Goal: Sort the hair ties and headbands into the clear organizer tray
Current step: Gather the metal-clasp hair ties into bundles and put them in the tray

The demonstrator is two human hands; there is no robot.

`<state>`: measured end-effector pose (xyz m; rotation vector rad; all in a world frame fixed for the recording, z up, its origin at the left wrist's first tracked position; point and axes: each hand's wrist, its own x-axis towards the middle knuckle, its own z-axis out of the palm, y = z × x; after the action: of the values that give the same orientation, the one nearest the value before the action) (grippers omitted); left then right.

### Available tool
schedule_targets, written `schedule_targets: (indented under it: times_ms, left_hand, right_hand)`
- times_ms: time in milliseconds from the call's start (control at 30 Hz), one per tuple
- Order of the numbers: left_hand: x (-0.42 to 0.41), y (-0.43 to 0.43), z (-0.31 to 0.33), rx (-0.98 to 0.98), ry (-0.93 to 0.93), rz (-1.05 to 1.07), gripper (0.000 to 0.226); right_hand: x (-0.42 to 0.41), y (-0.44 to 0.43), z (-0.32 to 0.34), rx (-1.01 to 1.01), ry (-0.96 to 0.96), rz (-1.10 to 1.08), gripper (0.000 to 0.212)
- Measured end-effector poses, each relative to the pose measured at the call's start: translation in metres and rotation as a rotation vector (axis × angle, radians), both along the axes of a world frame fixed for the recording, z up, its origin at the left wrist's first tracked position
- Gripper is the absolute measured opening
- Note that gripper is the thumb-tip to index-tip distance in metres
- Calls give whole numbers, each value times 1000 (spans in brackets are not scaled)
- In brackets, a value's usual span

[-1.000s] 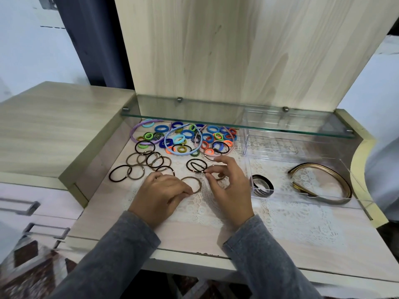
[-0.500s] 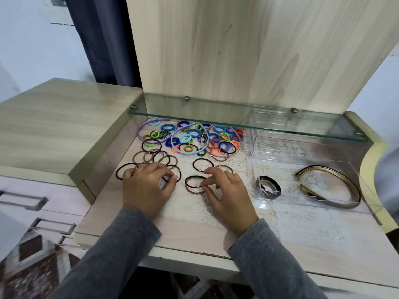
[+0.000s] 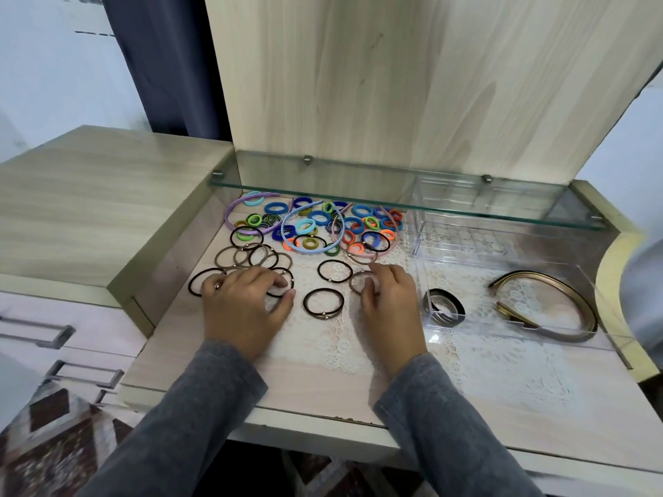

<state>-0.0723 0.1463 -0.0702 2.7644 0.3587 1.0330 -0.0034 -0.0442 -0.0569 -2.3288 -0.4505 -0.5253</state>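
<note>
Rightward since half a second ago, the right hand [image 3: 389, 306] has left two stacked dark elastic rings [image 3: 323, 303] between the hands and touches one brown ring [image 3: 360, 281], grip unclear, while the left hand [image 3: 244, 306], fingers spread, presses thin ties [image 3: 201, 281]; the clear tray [image 3: 477, 270] at right holds two curved metallic headbands [image 3: 549, 303].

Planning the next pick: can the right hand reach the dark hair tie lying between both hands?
Probably yes. The dark hair tie lies uncovered just left of the right hand, nothing between them, though its fingers touch a brown hair tie.
</note>
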Motion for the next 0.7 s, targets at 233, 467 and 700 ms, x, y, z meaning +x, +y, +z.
schedule_targets:
  times_ms: [233, 467, 700]
  left_hand:
    - [1, 0, 2, -53, 4, 2, 5]
    - [1, -2, 1, 7, 32, 25, 8]
    - [1, -1, -2, 60, 70, 24, 9]
  right_hand:
    - [15, 6, 15, -241, 206, -159, 22]
    - [22, 9, 14, -265, 189, -117, 34]
    - [11, 2, 3, 145, 1, 36, 12]
